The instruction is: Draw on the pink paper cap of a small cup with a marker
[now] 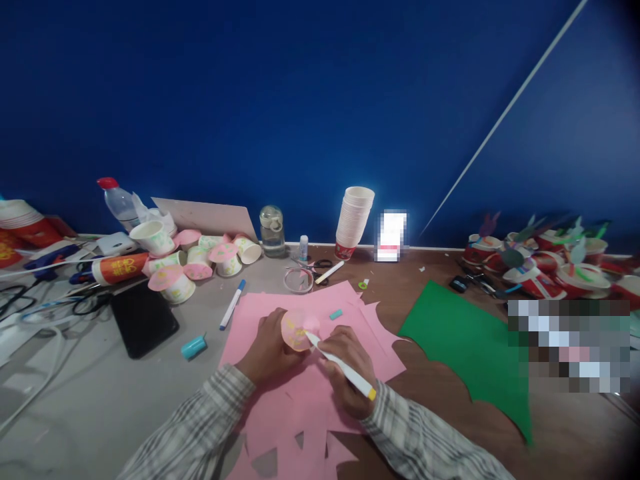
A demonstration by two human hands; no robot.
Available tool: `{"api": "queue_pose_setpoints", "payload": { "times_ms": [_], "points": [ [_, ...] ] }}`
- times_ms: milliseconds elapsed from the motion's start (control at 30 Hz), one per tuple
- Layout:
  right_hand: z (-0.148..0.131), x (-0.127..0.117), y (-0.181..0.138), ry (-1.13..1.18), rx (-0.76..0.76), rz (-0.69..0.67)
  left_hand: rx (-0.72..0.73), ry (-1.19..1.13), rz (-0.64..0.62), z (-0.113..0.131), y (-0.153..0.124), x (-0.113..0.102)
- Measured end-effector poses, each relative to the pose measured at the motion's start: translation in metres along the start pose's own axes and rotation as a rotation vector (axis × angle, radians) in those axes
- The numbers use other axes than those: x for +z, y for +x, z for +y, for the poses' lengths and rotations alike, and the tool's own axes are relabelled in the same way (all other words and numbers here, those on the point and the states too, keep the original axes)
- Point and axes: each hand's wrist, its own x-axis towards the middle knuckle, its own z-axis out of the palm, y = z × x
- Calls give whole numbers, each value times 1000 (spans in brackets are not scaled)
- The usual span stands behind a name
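Note:
My left hand [273, 347] grips a round pink paper piece [295, 330] with yellow marks drawn on it; whether a cup is underneath is hidden. In my right hand [350, 360] is a white marker [353, 377] with a yellow end, its tip at the face of the pink piece. Both hands are above pink paper sheets [310, 400] with cut, jagged edges. A small teal piece [336, 315] lies on the pink paper, just beyond my right hand. Left of the sheets is a blue-capped marker [233, 305].
Paper cups with pink tops [173, 283] cluster at left, near a black tablet-like device [143, 320] and a teal roll [194, 347]. Along the back stand a glass bottle [273, 233], scissors [323, 265] and a cup stack [354, 220]. Green paper [470, 347] lies right; decorated red cups [540, 280] sit beyond.

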Motion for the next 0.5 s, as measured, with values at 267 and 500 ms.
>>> {"api": "queue_pose_setpoints", "payload": {
  "times_ms": [267,500],
  "points": [
    [-4,-6,7,-23,116,51,13,-120,-39,6,3,-7],
    [7,-4,1,6,238,130,-47,-243,-77,-9,3,-6]
  ]
}}
